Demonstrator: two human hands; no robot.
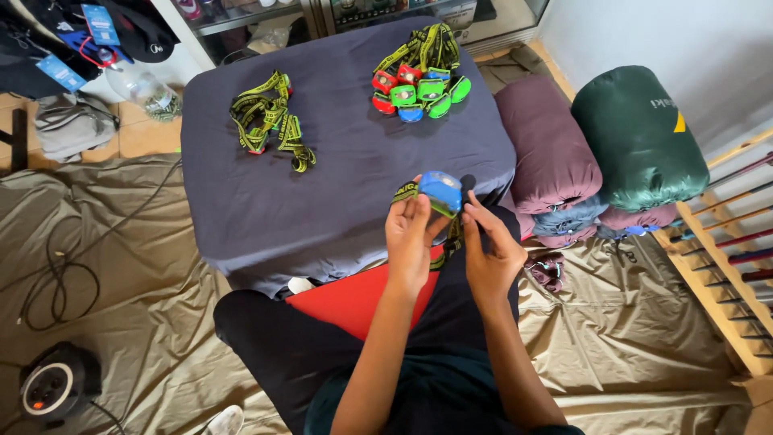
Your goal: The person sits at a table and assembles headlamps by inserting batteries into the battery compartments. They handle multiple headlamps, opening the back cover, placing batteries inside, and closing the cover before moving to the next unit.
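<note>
- Left hand (409, 234) grips a blue headlamp (440, 192) at frame centre, over the counter (338, 161) edge.
- Right hand (489, 250) pinches its strap (441, 254).
- Headlamp pile (419, 84) upper centre.

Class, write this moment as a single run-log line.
left hand: holds blue headlamp | right hand: on its strap | table: headlamp pile, loose straps

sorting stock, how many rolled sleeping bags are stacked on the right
4 show: a green one, a maroon one, a grey-blue one beneath, and another maroon one under the green. More may be hidden.
</note>
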